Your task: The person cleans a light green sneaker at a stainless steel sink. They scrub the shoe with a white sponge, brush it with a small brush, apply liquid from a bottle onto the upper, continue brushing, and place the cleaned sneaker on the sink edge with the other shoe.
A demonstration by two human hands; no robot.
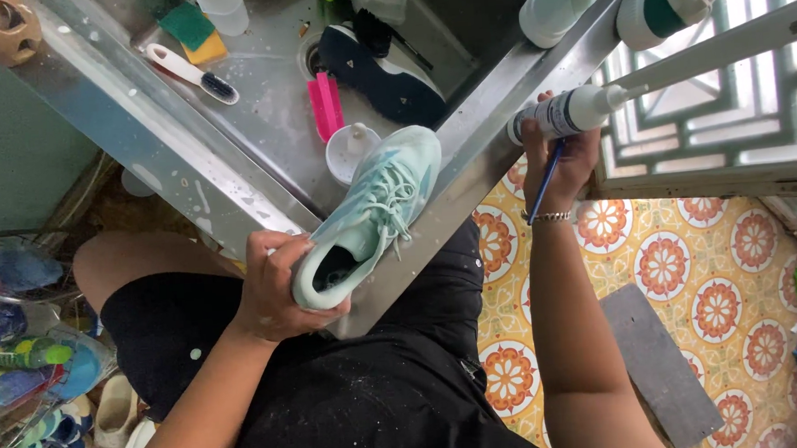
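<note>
Left fingers: wrapped around the heel of a mint sneaker (370, 218) by the left hand (278, 287).
Right fingers: closed around a white squeeze bottle (569, 112) and a thin blue brush handle (544, 184) by the right hand (561, 163).
Sneaker: held over the near corner of the steel sink (263, 122), toe pointed far.
Bottle: held sideways, just right of the sink rim, nozzle pointing right.
In the sink: a white cup (350, 149), a pink brush (326, 105), a dark shoe (389, 72), a white scrub brush (192, 72).
Floor: patterned tiles (696, 261) on the right.
</note>
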